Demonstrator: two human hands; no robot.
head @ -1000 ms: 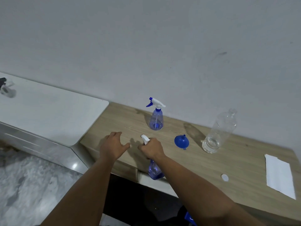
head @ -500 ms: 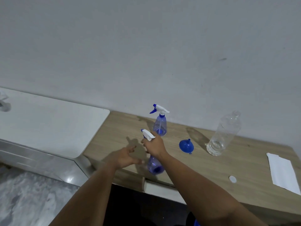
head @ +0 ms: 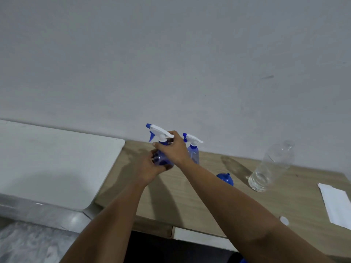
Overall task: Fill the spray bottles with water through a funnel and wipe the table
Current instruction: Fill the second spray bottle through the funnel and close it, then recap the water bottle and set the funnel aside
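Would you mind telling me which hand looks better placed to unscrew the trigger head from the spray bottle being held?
The right hand, probably: it already grips the neck just below the white trigger head, while the left hand cups the held spray bottle body from below to steady it.

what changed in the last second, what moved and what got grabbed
The right hand lifted the spray bottle from the table's front edge up in front of the wall. The left hand, flat on the table before, rose and took hold of the bottle's base. The second spray bottle, funnel, water bottle, cap and paper stayed put.
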